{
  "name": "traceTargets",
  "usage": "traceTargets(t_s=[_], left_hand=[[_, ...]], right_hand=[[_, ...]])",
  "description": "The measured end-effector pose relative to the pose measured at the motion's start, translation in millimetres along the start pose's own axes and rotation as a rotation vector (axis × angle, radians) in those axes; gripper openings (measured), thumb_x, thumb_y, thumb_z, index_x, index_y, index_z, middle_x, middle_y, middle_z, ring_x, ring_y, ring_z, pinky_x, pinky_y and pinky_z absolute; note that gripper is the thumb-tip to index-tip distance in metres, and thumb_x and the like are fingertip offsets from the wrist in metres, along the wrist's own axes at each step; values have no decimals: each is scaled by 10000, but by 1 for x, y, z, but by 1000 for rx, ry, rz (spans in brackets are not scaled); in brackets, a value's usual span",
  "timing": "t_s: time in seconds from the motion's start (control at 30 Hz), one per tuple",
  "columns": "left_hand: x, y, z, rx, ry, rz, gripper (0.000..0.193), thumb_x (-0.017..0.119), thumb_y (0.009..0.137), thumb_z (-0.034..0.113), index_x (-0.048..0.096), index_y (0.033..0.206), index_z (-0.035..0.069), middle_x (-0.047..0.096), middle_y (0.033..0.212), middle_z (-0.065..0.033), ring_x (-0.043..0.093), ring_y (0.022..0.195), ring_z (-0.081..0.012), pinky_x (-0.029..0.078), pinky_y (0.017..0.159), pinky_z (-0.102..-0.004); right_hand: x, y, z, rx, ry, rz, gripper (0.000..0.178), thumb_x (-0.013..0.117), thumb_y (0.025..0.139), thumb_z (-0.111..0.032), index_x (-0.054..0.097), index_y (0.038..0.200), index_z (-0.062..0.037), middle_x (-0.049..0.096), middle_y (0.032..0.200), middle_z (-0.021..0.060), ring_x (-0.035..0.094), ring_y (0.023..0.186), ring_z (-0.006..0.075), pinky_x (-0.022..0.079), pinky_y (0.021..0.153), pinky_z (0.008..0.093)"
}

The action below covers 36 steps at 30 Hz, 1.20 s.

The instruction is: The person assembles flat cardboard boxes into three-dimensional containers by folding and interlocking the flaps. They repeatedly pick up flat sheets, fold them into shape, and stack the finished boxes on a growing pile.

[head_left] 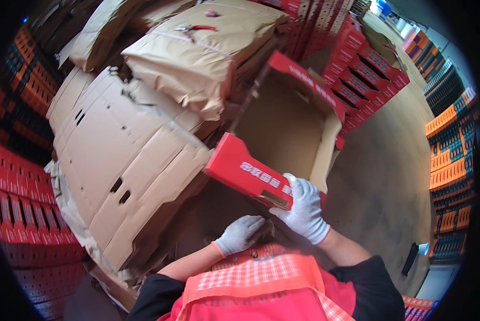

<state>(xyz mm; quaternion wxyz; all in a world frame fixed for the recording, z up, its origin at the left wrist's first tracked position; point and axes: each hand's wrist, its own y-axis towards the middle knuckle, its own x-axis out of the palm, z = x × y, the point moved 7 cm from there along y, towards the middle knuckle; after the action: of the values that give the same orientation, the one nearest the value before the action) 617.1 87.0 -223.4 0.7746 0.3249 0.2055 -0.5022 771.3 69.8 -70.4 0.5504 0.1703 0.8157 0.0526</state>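
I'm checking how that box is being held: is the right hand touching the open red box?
Touching: the head view shows the gloved right hand overlapping the near wall of the open red box, fingers against it.

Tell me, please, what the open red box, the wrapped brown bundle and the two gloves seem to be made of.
Open red box: likely cardboard, smooth red print outside, plain brown inside.
Wrapped brown bundle: probably matte paper outside, judging by its creases.
Left glove and right glove: apparently pale knitted fabric, matte, with close-fitting cuffs; the fibre can't be told.
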Motion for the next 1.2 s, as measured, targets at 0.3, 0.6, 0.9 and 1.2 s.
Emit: traceTargets(t_s=[0.3, 0.6, 0.9, 1.2], left_hand=[[199, 162, -88, 77, 406, -311, 606, 572, 868, 306, 481, 1371, -20, 478, 1414, -222, 464, 1307, -373, 328, 1134, -470], [248, 212, -122, 31, 385, -455, 383, 606, 826, 261, 622, 1086, -19, 613, 1085, -194, 605, 959, -352, 499, 885, -431], [200, 109, -31, 46, -17, -578, 646, 625, 842, 215, 429, 1425, 19, 479, 1431, -217, 599, 1137, -377, 489, 979, -438], [-119, -123, 25, -601, 754, 612, 740, 714, 761, 123, 432, 1439, 33, 406, 1473, -260, 330, 1405, -472, 213, 1166, -577]], right_hand=[[70, -32, 257, 326, -133, -166, 901, 888, 589, -396, 488, 1330, -76, 611, 1134, 126, 583, 1065, 323, 434, 925, 453], [118, -32, 326, 320, -201, -241, 876, 870, 611, -421, 493, 1332, -99, 619, 1130, 120, 614, 1031, 311, 465, 879, 446], [139, -34, 323, 325, -162, -401, 947, 842, 637, -403, 395, 1415, -99, 579, 1259, 160, 567, 1155, 359, 455, 972, 496], [142, 45, 20, -337, 602, -1092, 478, 698, 871, -348, 616, 1222, -33, 700, 1065, 154, 682, 1003, 273, 533, 891, 357]])
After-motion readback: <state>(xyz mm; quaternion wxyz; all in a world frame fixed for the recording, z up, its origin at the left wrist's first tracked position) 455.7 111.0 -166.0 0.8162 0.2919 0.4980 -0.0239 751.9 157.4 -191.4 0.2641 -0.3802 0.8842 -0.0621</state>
